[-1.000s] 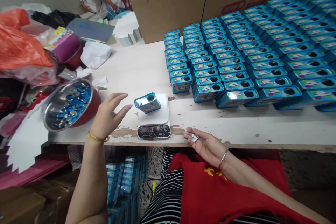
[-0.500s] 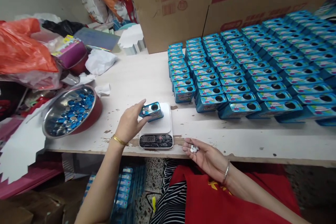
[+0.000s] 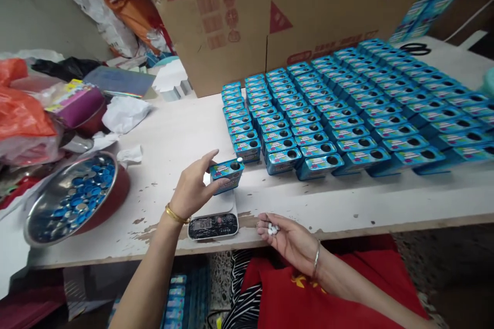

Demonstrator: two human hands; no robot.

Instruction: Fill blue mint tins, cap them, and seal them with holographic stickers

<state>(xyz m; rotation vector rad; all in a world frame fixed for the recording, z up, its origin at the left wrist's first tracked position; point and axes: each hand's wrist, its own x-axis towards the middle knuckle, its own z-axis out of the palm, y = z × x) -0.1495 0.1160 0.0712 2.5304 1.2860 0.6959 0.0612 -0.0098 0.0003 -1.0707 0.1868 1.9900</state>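
Blue tin (image 3: 227,175) now lifted off scale (image 3: 213,218) by left hand (image 3: 192,191).

The left hand (image 3: 192,188) is reaching forward from a bare forearm, its fingers (image 3: 206,159) and thumb closing in a pinch, a gold bangle circling the wrist. The right hand (image 3: 290,239) is lying palm-up and loosely cupped, fingers curling, a silver bangle sitting at its wrist.
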